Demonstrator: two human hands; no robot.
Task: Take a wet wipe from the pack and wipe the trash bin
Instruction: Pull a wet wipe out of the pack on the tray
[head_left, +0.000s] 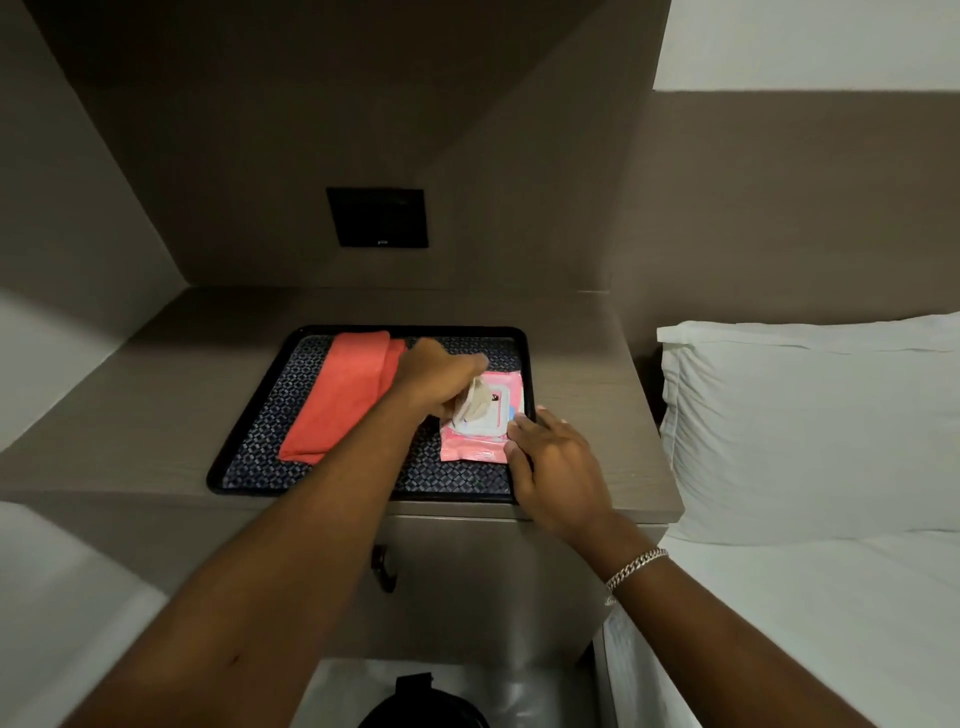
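A pink wet wipe pack lies on the right side of a black patterned tray on the bedside cabinet. Its white lid flap is up. My left hand is closed on a pale wet wipe that sticks up out of the pack's opening. My right hand rests flat on the pack's right edge, fingers spread, holding it down. A black trash bin shows partly at the bottom edge, on the floor in front of the cabinet.
A folded orange-red cloth lies on the tray's left half. The brown cabinet top sits in a wall niche with a dark switch plate. A bed with a white pillow is close on the right.
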